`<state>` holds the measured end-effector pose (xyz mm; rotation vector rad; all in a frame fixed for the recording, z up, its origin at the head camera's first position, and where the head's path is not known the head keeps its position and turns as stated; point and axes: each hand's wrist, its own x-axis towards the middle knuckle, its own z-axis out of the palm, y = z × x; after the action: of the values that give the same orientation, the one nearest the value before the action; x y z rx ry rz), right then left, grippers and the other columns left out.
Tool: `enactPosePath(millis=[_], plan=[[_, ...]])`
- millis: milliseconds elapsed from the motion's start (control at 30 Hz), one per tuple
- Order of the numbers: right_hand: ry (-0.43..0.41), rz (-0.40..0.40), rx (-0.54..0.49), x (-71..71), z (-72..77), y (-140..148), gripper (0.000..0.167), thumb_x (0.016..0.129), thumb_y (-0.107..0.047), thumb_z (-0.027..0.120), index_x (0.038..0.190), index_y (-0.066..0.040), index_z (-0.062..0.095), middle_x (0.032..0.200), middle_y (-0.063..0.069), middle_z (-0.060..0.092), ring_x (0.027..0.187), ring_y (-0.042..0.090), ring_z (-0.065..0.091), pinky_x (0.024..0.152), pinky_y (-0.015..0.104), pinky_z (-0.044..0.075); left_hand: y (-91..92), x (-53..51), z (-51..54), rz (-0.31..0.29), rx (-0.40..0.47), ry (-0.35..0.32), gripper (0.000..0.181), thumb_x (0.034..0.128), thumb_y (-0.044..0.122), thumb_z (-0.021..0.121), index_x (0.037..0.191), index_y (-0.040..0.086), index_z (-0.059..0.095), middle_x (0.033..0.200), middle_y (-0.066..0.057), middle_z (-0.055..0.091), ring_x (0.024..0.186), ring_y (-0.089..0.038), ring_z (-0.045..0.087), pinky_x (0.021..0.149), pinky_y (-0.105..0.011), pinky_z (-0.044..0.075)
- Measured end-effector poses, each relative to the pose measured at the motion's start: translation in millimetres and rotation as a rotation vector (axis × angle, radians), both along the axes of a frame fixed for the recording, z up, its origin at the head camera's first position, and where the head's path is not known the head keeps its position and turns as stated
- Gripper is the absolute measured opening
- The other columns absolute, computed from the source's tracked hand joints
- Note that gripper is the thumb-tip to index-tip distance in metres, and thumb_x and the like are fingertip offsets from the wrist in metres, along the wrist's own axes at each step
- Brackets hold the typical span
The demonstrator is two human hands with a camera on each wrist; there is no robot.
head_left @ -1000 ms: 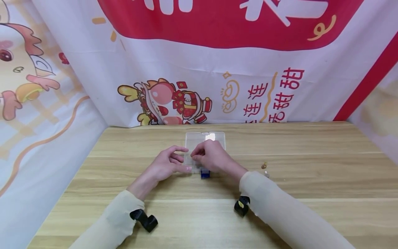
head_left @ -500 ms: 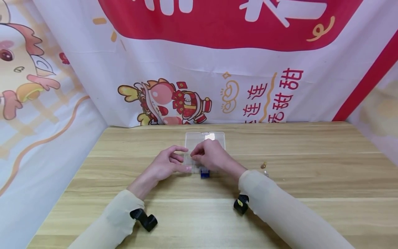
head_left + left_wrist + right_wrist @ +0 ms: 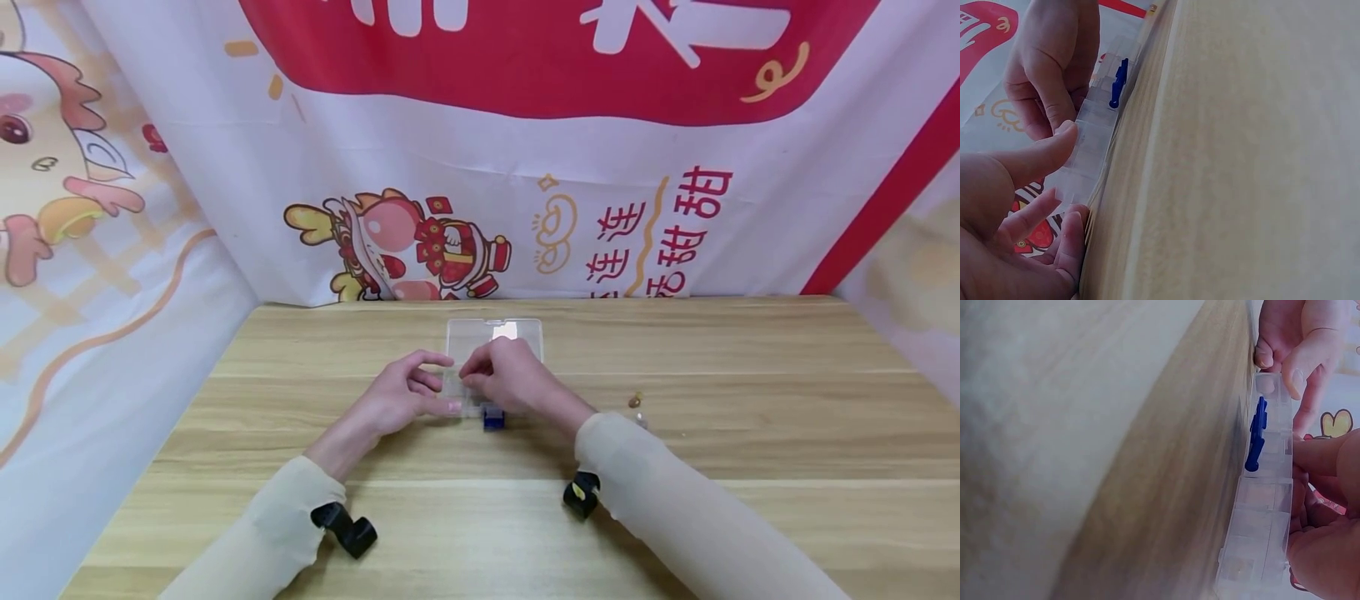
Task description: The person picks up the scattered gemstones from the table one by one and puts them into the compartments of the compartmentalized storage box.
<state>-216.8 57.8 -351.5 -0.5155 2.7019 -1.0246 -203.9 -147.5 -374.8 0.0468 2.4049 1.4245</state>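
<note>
A clear plastic compartment box (image 3: 467,340) lies on the table with its lid raised toward the back. A blue latch (image 3: 493,418) sticks out at its front; the left wrist view shows this latch (image 3: 1120,83) in profile. My left hand (image 3: 397,393) holds the box's left end, thumb on the front corner and fingers along the side. Reaching in from the right, my right hand (image 3: 513,375) has thumb and forefinger brought together over a left-hand compartment. Its fingertips are hidden behind the box wall in the right wrist view, so I cannot tell what lies between them.
Right of the box, a small brown-gold piece (image 3: 636,400) and a small silvery piece (image 3: 642,420) lie on the wooden table (image 3: 465,533). A printed cloth (image 3: 480,142) hangs behind the table's back edge and along the sides.
</note>
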Motion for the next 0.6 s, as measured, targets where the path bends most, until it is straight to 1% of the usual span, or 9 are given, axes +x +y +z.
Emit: enactPosePath(millis=[167, 333, 600], plan=[[-0.003, 0.003, 0.012, -0.1, 0.1, -0.1, 0.014, 0.101, -0.015, 0.073, 0.110, -0.011, 0.083, 0.096, 0.000, 0.078, 0.086, 0.015, 0.066, 0.084, 0.031, 0.058, 0.2, 0.3, -0.1, 0.001, 0.001, -0.005, 0.063, 0.0850, 0.026, 0.092, 0.141, 0.026, 0.062, 0.125, -0.010, 0.064, 0.109, -0.025, 0.059, 0.090, -0.033, 0.048], [0.024, 0.012, 0.024, 0.3, -0.5, -0.4, 0.013, 0.101, -0.015, 0.073, 0.109, -0.010, 0.083, 0.094, 0.000, 0.078, 0.085, 0.015, 0.065, 0.084, 0.032, 0.058, 0.6, -0.8, -0.6, -0.004, 0.002, 0.006, 0.064, 0.0841, 0.026, 0.092, 0.141, 0.025, 0.063, 0.124, -0.010, 0.064, 0.108, -0.025, 0.058, 0.088, -0.032, 0.048], [0.049, 0.018, 0.041, 1.4, -1.1, -0.8, 0.014, 0.102, -0.015, 0.073, 0.109, -0.009, 0.082, 0.096, 0.001, 0.078, 0.086, 0.014, 0.065, 0.086, 0.033, 0.058, 0.9, -0.8, -0.3, -0.003, 0.003, -0.004, 0.064, 0.0844, 0.025, 0.092, 0.141, 0.024, 0.063, 0.123, -0.010, 0.063, 0.108, -0.025, 0.057, 0.087, -0.032, 0.048]])
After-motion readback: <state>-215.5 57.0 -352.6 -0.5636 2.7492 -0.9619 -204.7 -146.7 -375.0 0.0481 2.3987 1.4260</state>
